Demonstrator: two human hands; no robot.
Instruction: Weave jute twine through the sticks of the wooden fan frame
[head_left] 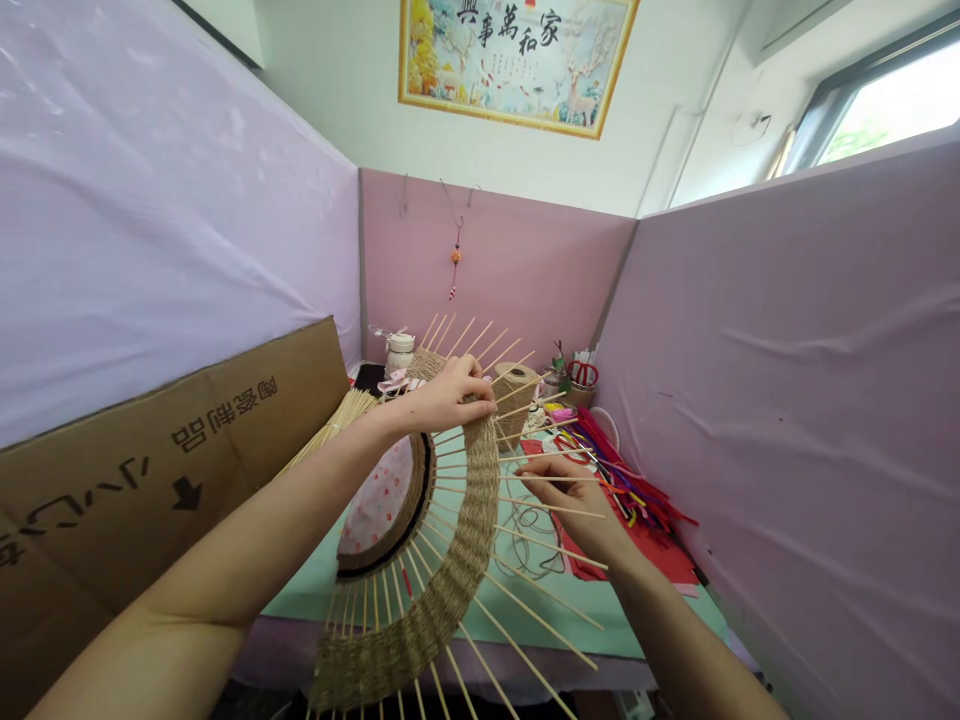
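Observation:
A half-ring weaving of twine over thin wooden sticks fills the middle, its woven band bristling outward with bare stick ends. My left hand grips this band near its top, fingers wrapped over the edge. Among the stick ends on the right, my right hand has its thumb and fingers pinched together at the twine, which loops loosely below onto the table; the pinched part is too thin to see clearly. Inside the weaving is a smaller ring with a black stripe and spotted pale cloth.
A cone of twine stands behind the weaving. To the right lie coloured fuzzy stems, red sheets and red-handled scissors. A white jar and stick bundle are left, beside a cardboard panel.

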